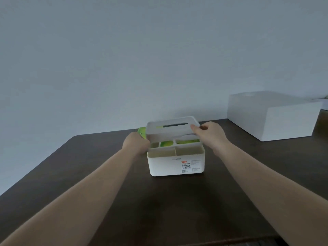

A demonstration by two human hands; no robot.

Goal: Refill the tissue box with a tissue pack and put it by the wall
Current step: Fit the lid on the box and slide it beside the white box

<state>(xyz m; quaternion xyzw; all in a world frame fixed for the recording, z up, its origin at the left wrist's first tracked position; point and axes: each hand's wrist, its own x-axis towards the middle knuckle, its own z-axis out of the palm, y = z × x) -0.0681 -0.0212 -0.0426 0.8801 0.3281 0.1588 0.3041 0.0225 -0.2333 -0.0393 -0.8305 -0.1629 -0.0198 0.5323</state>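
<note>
Head view: tissue box (175,163) crosswise, lid (173,127) seemingly raised.

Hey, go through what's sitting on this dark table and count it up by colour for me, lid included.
White: 3 - the tissue box, its lid lifted by the right hand, and the large box at the far right.
Green: 1 - the tissue pack at the left hand.
Total: 4
</note>
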